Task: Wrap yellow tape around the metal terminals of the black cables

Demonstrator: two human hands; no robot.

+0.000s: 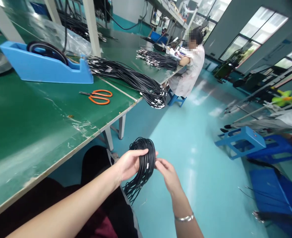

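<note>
A looped bundle of thin black cables [147,165] hangs in front of my lap, off the table's edge, with its loose ends trailing down to the left. My left hand [131,162] is wrapped round the bundle, its thumb lying across the front. At the bundle's right side, my right hand [167,172] has its fingers drawn together on the cables; the fingertips are partly hidden. A small white tag [147,165] shows among the strands.
On the green table [36,109] are orange-handled scissors [100,97], a blue tape dispenser [54,71] and a long cable bundle [131,77] overhanging the edge. A co-worker [189,69] sits farther along. Blue stools [242,140] stand at the right.
</note>
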